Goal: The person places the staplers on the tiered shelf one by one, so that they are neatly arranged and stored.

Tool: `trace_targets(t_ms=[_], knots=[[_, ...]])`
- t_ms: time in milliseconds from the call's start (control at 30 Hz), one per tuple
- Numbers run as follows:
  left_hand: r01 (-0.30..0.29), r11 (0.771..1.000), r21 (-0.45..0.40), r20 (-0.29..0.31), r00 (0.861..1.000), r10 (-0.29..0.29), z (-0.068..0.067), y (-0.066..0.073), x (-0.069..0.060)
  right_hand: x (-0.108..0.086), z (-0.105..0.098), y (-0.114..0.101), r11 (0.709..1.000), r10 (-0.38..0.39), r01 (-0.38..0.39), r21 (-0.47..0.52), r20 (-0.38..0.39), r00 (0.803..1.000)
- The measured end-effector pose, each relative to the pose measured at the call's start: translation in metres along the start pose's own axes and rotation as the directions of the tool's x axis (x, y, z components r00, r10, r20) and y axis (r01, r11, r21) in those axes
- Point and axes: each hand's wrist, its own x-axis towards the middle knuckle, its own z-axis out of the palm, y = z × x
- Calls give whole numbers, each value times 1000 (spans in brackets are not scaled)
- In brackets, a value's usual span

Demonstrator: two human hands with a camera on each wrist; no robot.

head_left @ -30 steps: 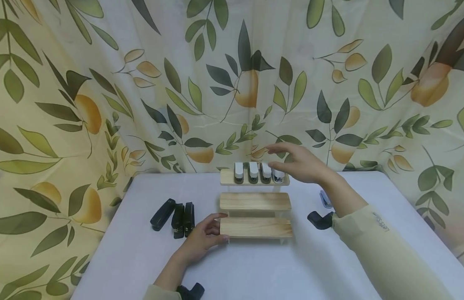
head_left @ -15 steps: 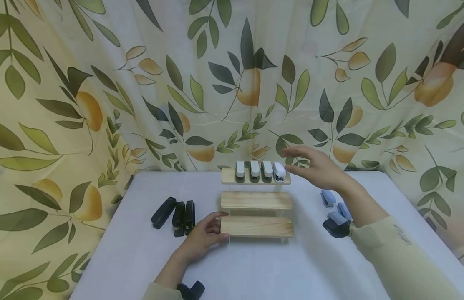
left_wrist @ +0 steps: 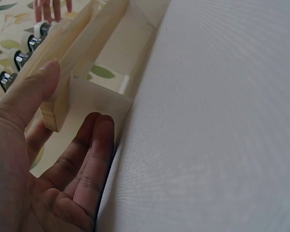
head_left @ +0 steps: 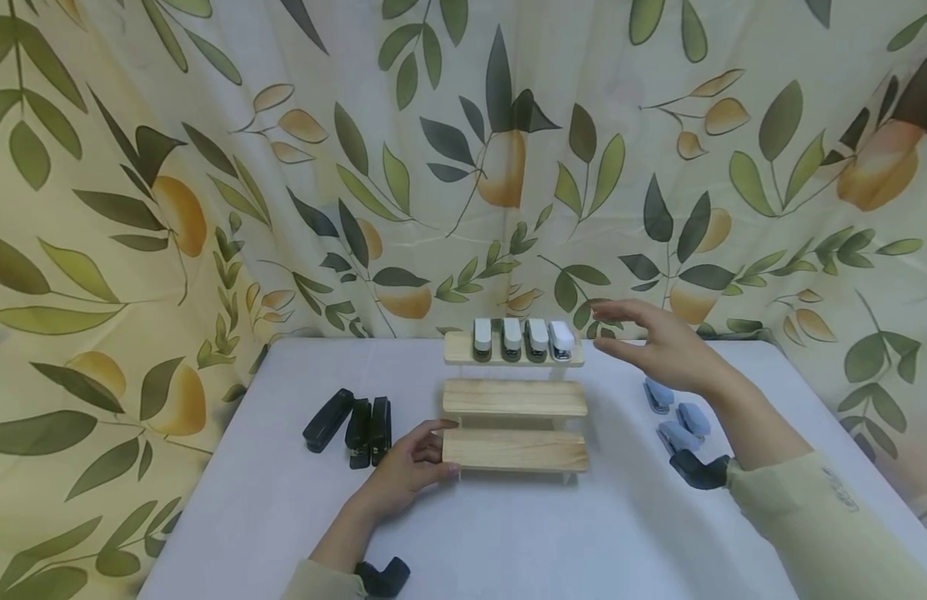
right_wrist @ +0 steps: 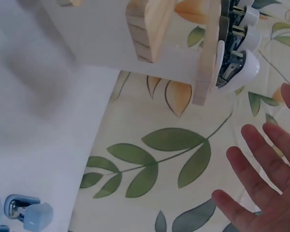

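A three-tier wooden stand [head_left: 514, 450] with pale side supports stands mid-table. At the lowest tier's left end, my left hand [head_left: 407, 473] holds it; in the left wrist view the thumb [left_wrist: 49, 79] lies at the plank and fingertips [left_wrist: 104, 126] touch the side support. White-topped staplers sit in a row on the top tier, the rightmost white stapler [head_left: 561, 340] at the end. My right hand [head_left: 662, 346] hovers to the right of that tier, holding nothing, fingers spread in the right wrist view and apart from the staplers.
Left of the stand lie three black staplers, among them a slanted black stapler [head_left: 328, 421]. Three blue staplers lie on the right, including one blue stapler [head_left: 692, 419] near my right wrist. A leaf-patterned curtain [head_left: 463, 167] hangs behind the white table [head_left: 508, 533].
My right hand has drawn away to the right from the rightmost white stapler, leaving it on the top tier. The blue staplers have come into view. My left hand stays at the stand.
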Motion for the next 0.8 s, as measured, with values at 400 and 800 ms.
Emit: trace_targets(t_ms=[400, 800], knots=[[0, 1000, -2, 3, 1000, 0, 0, 1, -1, -19, 8, 17, 999, 38, -38, 8, -11, 999], [-7, 1000, -7, 13, 1000, 7, -1, 0, 0, -37, 19, 34, 996, 86, -85, -30, 21, 996]])
